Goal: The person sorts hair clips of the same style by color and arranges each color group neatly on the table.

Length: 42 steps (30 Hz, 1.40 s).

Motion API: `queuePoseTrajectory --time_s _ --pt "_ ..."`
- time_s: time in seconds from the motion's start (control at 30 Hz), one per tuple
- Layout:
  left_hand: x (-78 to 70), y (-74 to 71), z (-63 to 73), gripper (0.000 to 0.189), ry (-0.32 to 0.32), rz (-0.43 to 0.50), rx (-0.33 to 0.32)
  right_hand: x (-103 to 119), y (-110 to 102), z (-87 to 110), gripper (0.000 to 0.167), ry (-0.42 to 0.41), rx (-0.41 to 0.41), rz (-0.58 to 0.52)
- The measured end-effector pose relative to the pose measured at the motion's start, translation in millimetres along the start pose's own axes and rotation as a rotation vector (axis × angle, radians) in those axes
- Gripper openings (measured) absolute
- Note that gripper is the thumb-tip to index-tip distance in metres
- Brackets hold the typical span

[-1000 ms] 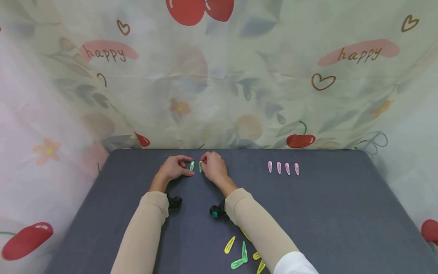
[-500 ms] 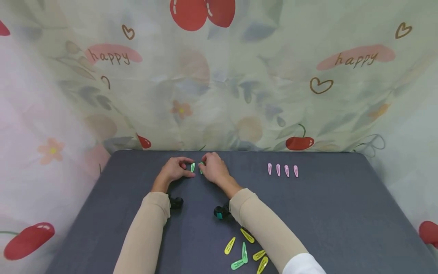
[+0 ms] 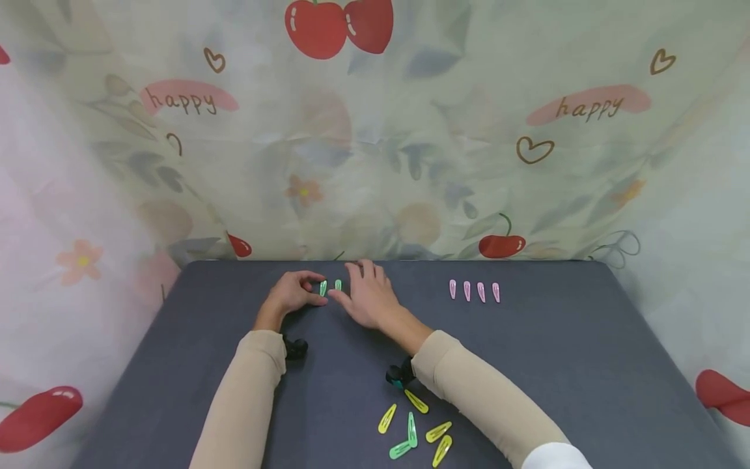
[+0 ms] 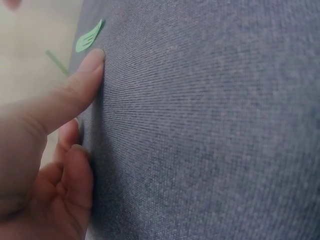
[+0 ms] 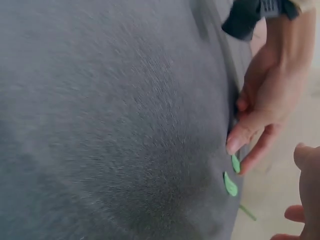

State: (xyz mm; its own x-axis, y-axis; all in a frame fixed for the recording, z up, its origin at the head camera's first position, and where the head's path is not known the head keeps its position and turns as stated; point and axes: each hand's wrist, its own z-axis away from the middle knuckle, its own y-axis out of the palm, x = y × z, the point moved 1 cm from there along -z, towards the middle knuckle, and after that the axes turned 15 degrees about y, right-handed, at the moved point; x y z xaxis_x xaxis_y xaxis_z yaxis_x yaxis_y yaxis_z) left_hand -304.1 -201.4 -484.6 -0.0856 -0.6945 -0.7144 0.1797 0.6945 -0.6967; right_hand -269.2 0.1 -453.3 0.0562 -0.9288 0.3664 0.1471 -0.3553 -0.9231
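A green snap hair clip (image 3: 323, 288) lies between the thumb and forefinger of the left hand (image 3: 293, 291), pinched at its two ends. A second green clip (image 3: 338, 285) sits between both hands, just beside the right hand (image 3: 370, 294), whose fingers are spread, holding nothing. Four pink clips (image 3: 467, 291) stand in a row well right of that hand; four yellow clips (image 3: 438, 432) and two touching green ones (image 3: 412, 430) lie on its near side, on the grey tabletop (image 3: 556, 365).

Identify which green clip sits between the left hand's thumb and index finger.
The leftmost green clip, at the left hand. The second green clip lies just right, by the right hand; the other two green clips lie among the yellow clips.
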Motion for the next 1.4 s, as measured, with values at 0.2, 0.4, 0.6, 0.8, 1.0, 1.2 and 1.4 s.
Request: queuePoseTrajectory --time_s 0.2,0.4,0.6,0.8,1.0,1.2,1.4 --pt "0.3 -0.2 -0.9 0.055 -0.015 -0.009 -0.006 -6.2 -4.8 20.8 0.083 -0.112 -0.052 0.138" --pt "-1.0 -0.3 0.9 0.055 -0.018 0.006 -0.002 -18.4 -7.4 45.5 0.086 -0.225 -0.068 0.156" --pt "-1.2 0.7 0.6 0.055 -0.017 0.011 0.006 -35.4 -6.8 80.2 0.087 -0.310 -0.065 0.152" --pt "-1.7 0.0 2.4 0.056 -0.008 -0.001 0.016 -54.9 -3.9 109.7 0.087 -0.370 -0.028 0.159" --pt "-2.8 0.2 3.4 0.057 0.009 -0.002 0.020 -83.3 1.6 131.2 0.087 -0.370 -0.039 0.163" --pt "-2.8 1.0 2.6 0.057 0.012 -0.006 0.027 -107.4 3.9 153.8 0.087 -0.339 -0.028 0.128" --pt "-3.0 0.3 1.9 0.056 0.024 -0.023 0.030 -122.7 0.7 172.8 0.089 -0.329 -0.017 0.073"
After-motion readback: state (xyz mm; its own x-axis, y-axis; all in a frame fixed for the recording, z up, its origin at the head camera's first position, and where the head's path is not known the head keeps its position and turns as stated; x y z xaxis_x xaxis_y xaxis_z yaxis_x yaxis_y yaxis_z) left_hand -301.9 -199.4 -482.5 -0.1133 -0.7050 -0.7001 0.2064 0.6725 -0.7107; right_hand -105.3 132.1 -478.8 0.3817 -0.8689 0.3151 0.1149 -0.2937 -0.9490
